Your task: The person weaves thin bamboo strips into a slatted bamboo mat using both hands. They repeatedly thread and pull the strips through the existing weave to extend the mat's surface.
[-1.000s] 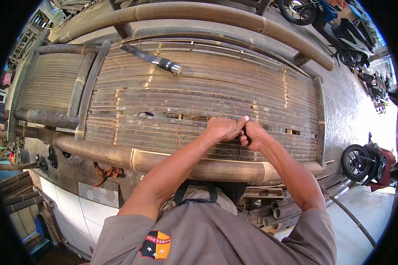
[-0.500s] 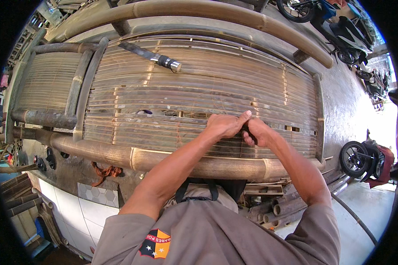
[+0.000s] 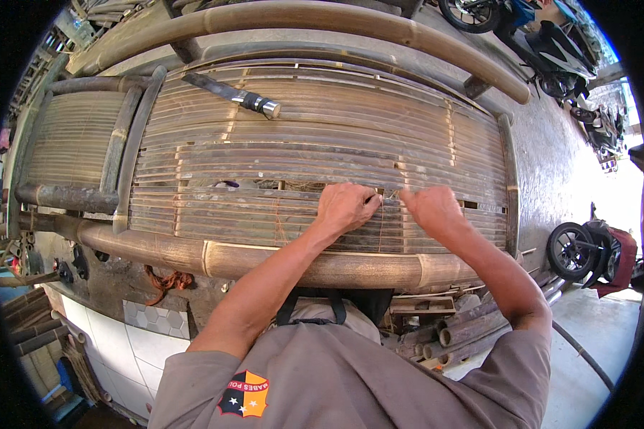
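Both hands work over the slatted bamboo bench point(image 3: 322, 150), near its front rail. My left hand point(image 3: 347, 207) is closed, thumb and finger pinched beside a gap in the slats. Just to its right, my right hand point(image 3: 436, 209) is curled closed with the thumb side toward the left. A thin pale strand point(image 3: 391, 194) shows between them; it seems to run from hand to hand, though its ends are hidden in the fingers. Thin orange-brown strings point(image 3: 282, 222) cross the slats left of my left hand. Farther back lies a broad-bladed knife point(image 3: 225, 89) with a black-wrapped handle.
A thick bamboo rail point(image 3: 315, 268) runs along the bench's near side, another pole point(image 3: 300, 20) along the far side. Bamboo poles point(image 3: 472, 332) lie at lower right. Motorcycles stand at right, one with a visible wheel point(image 3: 571, 250). Brown cloth point(image 3: 167, 282) lies on the floor.
My hands were together, nearly touching; now they are apart, the left moved left and the right moved right. The pale strand shows between them. The whole view has shifted slightly.
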`<state>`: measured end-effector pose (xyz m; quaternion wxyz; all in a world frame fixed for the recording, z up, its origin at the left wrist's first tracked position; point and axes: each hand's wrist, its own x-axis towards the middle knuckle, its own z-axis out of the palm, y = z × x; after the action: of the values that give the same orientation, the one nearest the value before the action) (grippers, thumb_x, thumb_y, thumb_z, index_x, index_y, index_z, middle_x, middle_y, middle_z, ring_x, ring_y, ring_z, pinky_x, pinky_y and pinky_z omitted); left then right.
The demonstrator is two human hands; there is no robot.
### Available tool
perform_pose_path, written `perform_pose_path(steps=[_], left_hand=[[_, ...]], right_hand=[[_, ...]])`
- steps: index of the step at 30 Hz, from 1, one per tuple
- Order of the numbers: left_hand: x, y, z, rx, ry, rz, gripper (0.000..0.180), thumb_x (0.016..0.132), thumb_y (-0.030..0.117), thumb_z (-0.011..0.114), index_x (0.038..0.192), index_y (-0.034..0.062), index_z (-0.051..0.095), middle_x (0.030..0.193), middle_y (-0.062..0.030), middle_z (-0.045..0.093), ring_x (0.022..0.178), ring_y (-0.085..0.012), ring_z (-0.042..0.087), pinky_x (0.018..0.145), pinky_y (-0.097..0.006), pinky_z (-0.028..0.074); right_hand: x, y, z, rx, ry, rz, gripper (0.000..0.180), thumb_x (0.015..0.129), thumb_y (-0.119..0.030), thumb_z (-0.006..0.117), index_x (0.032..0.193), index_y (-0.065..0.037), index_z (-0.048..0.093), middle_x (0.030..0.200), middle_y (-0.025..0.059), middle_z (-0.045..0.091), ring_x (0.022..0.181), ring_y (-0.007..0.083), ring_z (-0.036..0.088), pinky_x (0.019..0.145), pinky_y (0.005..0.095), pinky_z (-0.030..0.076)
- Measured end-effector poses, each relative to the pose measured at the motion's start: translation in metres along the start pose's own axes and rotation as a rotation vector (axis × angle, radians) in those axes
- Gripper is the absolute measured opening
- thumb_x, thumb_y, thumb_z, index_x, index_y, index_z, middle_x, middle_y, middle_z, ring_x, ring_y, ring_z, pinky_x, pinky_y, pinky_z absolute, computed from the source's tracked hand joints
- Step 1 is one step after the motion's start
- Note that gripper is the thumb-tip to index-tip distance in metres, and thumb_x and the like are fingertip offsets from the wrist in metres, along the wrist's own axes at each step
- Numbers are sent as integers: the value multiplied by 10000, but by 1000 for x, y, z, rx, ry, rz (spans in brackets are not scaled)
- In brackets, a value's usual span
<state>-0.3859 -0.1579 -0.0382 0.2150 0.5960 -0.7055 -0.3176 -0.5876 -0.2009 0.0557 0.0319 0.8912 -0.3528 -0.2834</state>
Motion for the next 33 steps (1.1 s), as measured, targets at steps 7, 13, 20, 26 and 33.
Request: perform_pose_path(steps=[7,13,20,26,33], left_hand=[[8,11,8,178,-88,-116,515,999,602,545,890,171,804,749,-123,724,749,-360,704,666,-482,540],[-1,3,8,50,48,-50,391,1007,538,562,999,252,828,757,-94,728,743,-327,715,665,-449,544],[-12,2,1,-149,88,51,324,953,482,600,1095,283,814,822,-88,757,755,-312,721,704,-439,557],[-5,-4,-3,-115,-41,1,295,875,389,610,1064,245,784,902,-107,764,858,-327,729,770,-447,565],[-9,-7,-5,-183,5,40,331,856,383,599,1013,153,778,900,-142,759,848,-360,715,767,-477,553]], right_hand=[[-39,12,20,357,277,321,207,1017,-237,613,952,-40,616,701,182,679,617,318,704,573,485,538],[-3,-42,52,1583,317,551,266,1046,-232,601,928,2,648,672,80,626,577,148,646,518,328,526],[13,-62,60,1689,297,408,268,1028,-174,551,1165,1,702,712,48,664,589,94,638,525,289,511],[14,-70,71,1051,635,316,174,982,-192,605,1060,-50,666,788,198,710,639,371,689,577,457,546],[12,-81,47,773,766,403,176,973,-234,667,994,-61,641,794,176,700,711,414,675,634,492,534]])
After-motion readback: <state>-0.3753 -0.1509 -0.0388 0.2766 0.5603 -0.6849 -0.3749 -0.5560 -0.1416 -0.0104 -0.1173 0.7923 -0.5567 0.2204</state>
